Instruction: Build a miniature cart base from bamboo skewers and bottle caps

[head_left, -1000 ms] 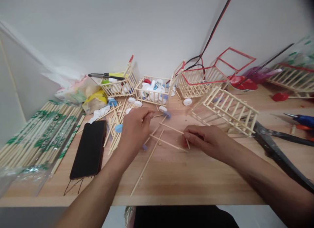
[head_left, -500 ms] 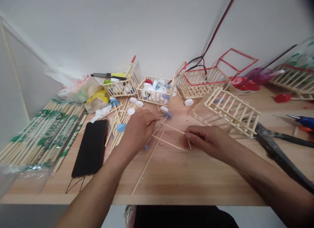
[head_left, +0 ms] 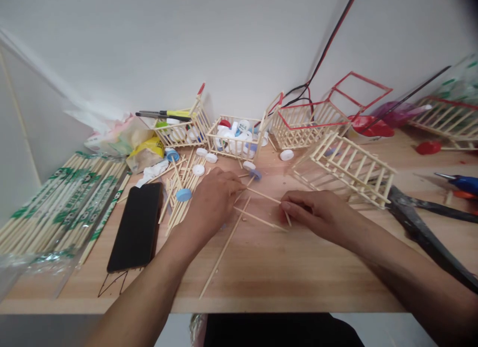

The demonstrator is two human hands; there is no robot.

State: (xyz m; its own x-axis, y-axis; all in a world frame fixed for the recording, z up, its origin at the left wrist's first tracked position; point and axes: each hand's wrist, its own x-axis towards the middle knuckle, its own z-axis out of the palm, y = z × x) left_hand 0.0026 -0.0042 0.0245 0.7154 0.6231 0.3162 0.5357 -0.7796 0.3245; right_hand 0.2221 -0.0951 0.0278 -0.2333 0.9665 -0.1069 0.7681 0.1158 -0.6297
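Over the pale wood-grain tabletop, my right hand has its grip pinched on the near end of a slim, pale wooden stick, slanting left and away to my left hand, whose closure I cannot tell.

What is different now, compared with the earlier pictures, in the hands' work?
The left hand has moved rightward, to the left end of the thin stick in the right hand; whether it touches the stick is unclear. Nothing was visibly let go. The right hand keeps its hold, and the phone stays in place.
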